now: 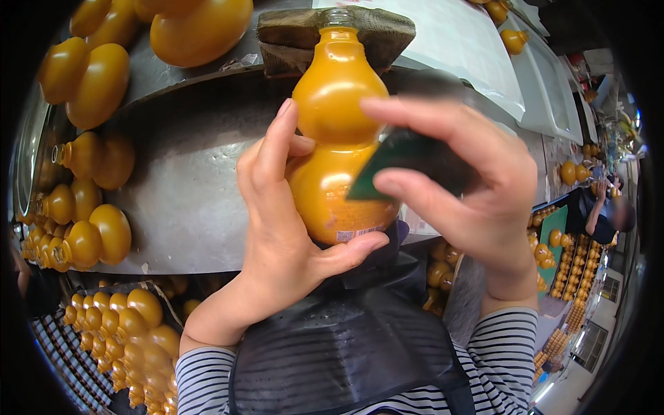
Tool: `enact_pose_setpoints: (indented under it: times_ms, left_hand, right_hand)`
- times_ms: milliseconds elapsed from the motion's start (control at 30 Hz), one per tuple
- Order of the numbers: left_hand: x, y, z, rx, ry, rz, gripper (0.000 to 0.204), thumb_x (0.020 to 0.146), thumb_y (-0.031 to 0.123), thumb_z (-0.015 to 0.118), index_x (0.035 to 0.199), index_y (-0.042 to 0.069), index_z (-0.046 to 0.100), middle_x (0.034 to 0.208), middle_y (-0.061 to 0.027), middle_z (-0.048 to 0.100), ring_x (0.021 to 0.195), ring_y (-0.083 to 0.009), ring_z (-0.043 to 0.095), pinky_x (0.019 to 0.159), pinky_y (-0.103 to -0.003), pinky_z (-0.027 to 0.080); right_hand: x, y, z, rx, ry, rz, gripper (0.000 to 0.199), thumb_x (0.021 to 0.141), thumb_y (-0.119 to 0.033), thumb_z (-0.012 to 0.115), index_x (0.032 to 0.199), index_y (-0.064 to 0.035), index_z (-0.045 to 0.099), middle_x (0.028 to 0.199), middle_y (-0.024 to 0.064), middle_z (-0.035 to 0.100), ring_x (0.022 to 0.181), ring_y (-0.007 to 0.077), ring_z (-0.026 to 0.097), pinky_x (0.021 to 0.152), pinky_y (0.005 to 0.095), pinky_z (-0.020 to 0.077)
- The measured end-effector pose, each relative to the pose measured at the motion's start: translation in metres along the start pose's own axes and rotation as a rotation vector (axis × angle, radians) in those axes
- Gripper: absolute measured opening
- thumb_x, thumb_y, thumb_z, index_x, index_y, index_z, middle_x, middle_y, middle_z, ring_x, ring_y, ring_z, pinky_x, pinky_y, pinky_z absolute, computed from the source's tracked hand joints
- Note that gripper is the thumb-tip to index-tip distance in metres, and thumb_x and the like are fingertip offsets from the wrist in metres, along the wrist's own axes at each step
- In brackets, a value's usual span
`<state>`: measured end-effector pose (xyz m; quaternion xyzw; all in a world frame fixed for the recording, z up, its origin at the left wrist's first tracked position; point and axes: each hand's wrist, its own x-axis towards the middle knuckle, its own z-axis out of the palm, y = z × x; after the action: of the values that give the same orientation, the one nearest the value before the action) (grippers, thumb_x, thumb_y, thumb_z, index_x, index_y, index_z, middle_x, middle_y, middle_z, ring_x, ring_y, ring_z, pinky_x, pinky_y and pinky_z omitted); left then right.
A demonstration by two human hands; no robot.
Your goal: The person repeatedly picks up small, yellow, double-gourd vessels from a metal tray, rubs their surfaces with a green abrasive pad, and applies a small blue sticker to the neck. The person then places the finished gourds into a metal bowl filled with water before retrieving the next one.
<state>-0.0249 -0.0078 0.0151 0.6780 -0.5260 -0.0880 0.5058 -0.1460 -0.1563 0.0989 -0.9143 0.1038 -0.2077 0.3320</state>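
Observation:
An orange gourd-shaped bottle [337, 83] lies in front of me, its bare glass neck resting in a notched wooden block [287, 34]. My left hand [277, 214] is closed around the bottle's left side, fingers at the waist and thumb along the base. Small print and a code patch show on the lower bulb. In my right hand [487, 166] is a thin, dark green flat piece [401, 162], held between thumb and fingers. One edge of it lies over the right side of the lower bulb. Motion blurs this hand and the piece, so contact is hard to judge.
Similar bottles [97, 235] stand and lie along the left of the grey metal table [187, 173], with larger ones [200, 31] at the far left. Many more fill a rack [131, 332] at lower left. White sheets [456, 48] lie at the far right. Another person [602, 214] works at right.

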Motion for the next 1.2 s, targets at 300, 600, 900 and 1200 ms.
enact_pose_setpoints:
  times_ms: [300,600,900,1200]
  left_hand:
    - [-0.005,-0.019,-0.003,-0.381,-0.044,-0.02,0.087,0.084,0.067,0.049,0.134,-0.003,0.04,0.124,-0.0178,0.038,0.119,-0.0279,0.04,0.104,-0.038,0.034]
    - [-0.006,-0.008,-0.004,-0.524,-0.059,-0.118,0.089,0.087,0.075,0.033,0.127,-0.003,0.046,0.128,-0.0195,0.035,0.123,-0.0291,0.038,0.106,-0.04,0.032]
    - [-0.006,-0.004,-0.002,-0.51,-0.065,-0.176,0.094,0.083,0.078,0.038,0.129,-0.003,0.044,0.128,-0.0186,0.035,0.123,-0.0285,0.037,0.106,-0.04,0.032]
    - [-0.01,-0.004,-0.003,-0.178,-0.09,-0.091,0.083,0.073,0.054,0.075,0.129,0.003,0.042,0.132,-0.0132,0.033,0.128,-0.0254,0.035,0.109,-0.038,0.028]
  right_hand:
    - [-0.033,-0.001,0.012,-0.27,0.072,-0.425,0.026,0.069,-0.007,0.074,0.093,-0.0118,0.069,0.093,0.0001,0.067,0.081,0.0147,0.062,0.066,0.0266,0.0455]
    - [-0.068,-0.013,0.046,-0.36,0.167,-0.49,0.013,0.065,-0.011,0.071,0.077,-0.0151,0.068,0.087,-0.0052,0.065,0.077,0.0109,0.058,0.063,0.0258,0.036]
    - [-0.075,0.005,0.037,-0.334,0.192,-0.503,0.015,0.067,-0.01,0.072,0.079,-0.015,0.066,0.09,-0.0025,0.068,0.08,0.014,0.059,0.066,0.0294,0.0431]
    - [-0.058,-0.012,0.033,0.18,0.281,0.189,0.041,0.085,0.002,0.06,0.123,0.0064,0.045,0.107,0.0151,0.059,0.083,0.0143,0.06,0.074,0.0252,0.0485]
